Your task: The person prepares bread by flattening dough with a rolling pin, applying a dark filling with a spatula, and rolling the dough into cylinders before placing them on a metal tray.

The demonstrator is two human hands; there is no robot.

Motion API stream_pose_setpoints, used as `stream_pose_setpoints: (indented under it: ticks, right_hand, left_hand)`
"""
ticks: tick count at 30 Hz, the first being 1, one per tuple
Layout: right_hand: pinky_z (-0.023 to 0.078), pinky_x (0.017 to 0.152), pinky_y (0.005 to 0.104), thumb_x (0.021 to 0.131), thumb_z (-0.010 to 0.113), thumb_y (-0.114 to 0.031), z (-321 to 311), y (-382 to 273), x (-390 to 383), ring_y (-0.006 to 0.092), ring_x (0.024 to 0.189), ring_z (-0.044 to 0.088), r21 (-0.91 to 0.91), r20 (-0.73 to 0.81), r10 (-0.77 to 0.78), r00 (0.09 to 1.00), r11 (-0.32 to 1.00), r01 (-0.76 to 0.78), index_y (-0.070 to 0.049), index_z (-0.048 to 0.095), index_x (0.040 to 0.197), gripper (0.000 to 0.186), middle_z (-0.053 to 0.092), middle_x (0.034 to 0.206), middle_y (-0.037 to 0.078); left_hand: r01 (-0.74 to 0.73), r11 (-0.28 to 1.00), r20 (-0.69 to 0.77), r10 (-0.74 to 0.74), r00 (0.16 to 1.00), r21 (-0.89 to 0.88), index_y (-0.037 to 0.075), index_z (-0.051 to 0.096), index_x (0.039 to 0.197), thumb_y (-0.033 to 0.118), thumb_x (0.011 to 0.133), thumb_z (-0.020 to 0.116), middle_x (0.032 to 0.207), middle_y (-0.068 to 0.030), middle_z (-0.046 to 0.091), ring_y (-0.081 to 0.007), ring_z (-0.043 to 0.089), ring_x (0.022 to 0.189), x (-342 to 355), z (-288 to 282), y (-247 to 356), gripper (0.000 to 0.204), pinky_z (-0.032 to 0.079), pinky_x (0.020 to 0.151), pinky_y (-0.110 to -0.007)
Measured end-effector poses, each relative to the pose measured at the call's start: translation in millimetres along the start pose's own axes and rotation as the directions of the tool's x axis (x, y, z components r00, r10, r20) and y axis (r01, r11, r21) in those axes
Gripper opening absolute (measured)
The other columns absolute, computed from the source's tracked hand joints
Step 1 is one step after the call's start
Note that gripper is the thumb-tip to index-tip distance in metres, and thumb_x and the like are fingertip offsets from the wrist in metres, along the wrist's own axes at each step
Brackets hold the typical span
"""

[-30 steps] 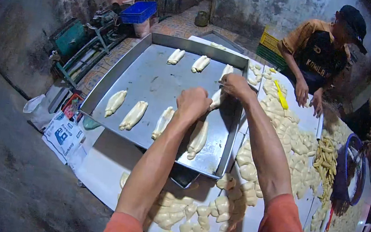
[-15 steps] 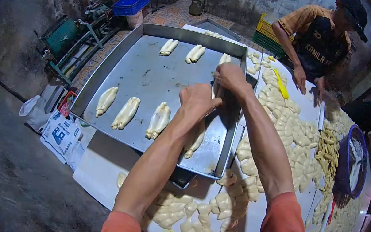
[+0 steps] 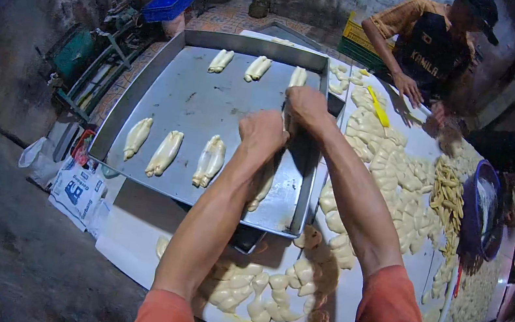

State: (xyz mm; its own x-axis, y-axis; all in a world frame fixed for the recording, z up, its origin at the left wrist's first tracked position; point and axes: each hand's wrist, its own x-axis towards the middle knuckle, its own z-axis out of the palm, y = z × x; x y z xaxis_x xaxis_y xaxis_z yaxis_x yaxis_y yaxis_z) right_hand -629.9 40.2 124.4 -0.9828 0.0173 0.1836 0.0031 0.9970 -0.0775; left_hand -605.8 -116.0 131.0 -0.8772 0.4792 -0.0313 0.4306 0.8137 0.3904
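A large metal tray (image 3: 173, 106) lies tilted in front of me, holding several pale dough rolls. Three stand along its far side, among them a double roll (image 3: 258, 69); nearer me are more, such as a plump roll (image 3: 210, 161), and one partly hidden behind my left forearm. Over the tray's right half, my left hand (image 3: 264, 129) and my right hand (image 3: 306, 106) are close together, fingers curled. A dough roll (image 3: 287, 124) shows as a narrow strip between them, mostly covered by the hands.
Soft dough pieces (image 3: 395, 167) cover the white table right of the tray, with a yellow scraper (image 3: 378, 107) among them. Beyond sit dough strips (image 3: 447, 197) and a purple basin (image 3: 468, 214). A co-worker (image 3: 427, 53) handles a pale rod; another person's arm shows farther right.
The whole view has shifted slightly, moving the scene up and left. My hands stay together over the same part of the tray. The co-worker's hands and rod have moved.
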Motion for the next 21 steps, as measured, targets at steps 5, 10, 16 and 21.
stream_pose_setpoints:
  ticks: [5,10,16,21]
  right_hand:
    - [0.056,0.081,0.0471,0.09,0.066,-0.022,-28.8,-1.0,-43.5,0.038,0.094,0.07,0.163,-0.358,-0.09,0.929,0.974,0.157,-0.007,0.071,0.106,0.022,0.07,0.102,0.016]
    - [0.055,0.075,0.0453,0.095,0.063,-0.032,-69.9,21.6,-109.7,0.036,0.083,0.07,0.312,-0.2,0.0,0.98,0.948,0.064,-0.005,0.074,0.099,0.029,0.073,0.09,0.016]
    - [0.054,0.075,0.0436,0.094,0.063,-0.037,-90.5,82.4,-273.6,0.0341,0.08,0.071,0.493,-0.029,0.255,0.967,0.845,-0.208,-0.003,0.076,0.103,0.037,0.074,0.091,0.019]
    - [0.053,0.07,0.0373,0.095,0.065,-0.034,-67.3,109.5,-447.5,0.024,0.075,0.07,0.503,0.328,0.491,0.807,0.632,-0.589,0.003,0.074,0.106,0.039,0.075,0.089,0.017]
  left_hand:
    - [-0.01,0.998,-0.031,0.012,0.999,0.067,0.009,0.081,0.091,0.056,0.08,0.078,0.088,-0.0185,0.076,-0.0353,0.075,0.086,-0.1,-5.4,-9.9,0.049,0.055,0.077,-0.048]
    - [0.007,0.999,0.058,-0.011,0.998,0.054,0.005,0.079,0.097,0.064,0.083,0.07,0.091,-0.0201,0.076,-0.0371,0.075,0.088,-5.9,-23.8,-9.3,0.061,0.056,0.08,-0.047]
    - [-0.206,0.964,-0.118,0.188,0.975,-0.166,0.0,0.069,0.126,0.055,0.089,0.072,0.104,-0.0211,0.076,-0.028,0.075,0.096,-44.9,-60.7,-20.5,0.066,0.056,0.079,-0.04]
    - [-0.197,0.939,-0.127,0.167,0.978,-0.283,0.004,0.063,0.138,0.028,0.096,0.073,0.115,-0.0151,0.072,-0.0187,0.069,0.098,-174.0,-81.7,39.3,0.05,0.055,0.084,-0.033]
